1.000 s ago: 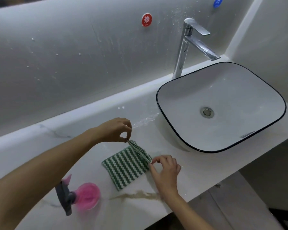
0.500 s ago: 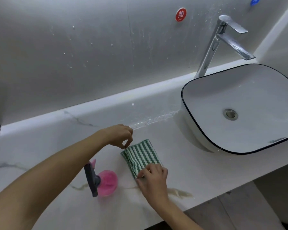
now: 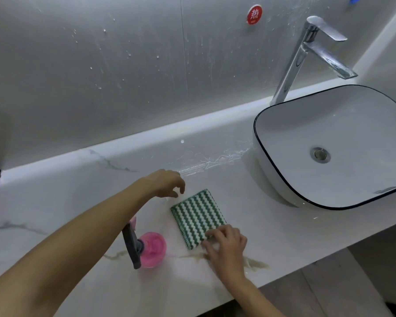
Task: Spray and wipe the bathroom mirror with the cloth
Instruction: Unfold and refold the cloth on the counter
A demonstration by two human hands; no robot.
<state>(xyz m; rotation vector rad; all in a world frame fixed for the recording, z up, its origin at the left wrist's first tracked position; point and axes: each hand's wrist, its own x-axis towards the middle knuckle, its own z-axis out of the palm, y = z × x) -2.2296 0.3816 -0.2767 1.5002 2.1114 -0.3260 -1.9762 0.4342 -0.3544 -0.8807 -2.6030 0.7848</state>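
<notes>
A green and white zigzag cloth (image 3: pixel 197 216) lies folded flat on the white marble counter (image 3: pixel 66 202). My right hand (image 3: pixel 225 245) presses its fingertips on the cloth's near right corner. My left hand (image 3: pixel 167 183) hovers just left of the cloth's far corner, fingers curled and apart, holding nothing. A pink spray bottle with a dark grey trigger (image 3: pixel 146 247) stands on the counter left of the cloth, under my left forearm. The mirror (image 3: pixel 101 65) rises behind the counter, speckled with droplets and streaks.
A white basin with a black rim (image 3: pixel 272 179) sits at the right, with a chrome tap (image 3: pixel 306 53) behind it. A puddle of water (image 3: pixel 210 160) lies beside the basin. A red round sticker (image 3: pixel 254 14) is on the mirror. The counter's front edge runs close below my right wrist.
The cloth has been folded over and laid flat. My left hand has let go of its far corner and lifted off. My right hand has gone from pinching the edge to pressing it down.
</notes>
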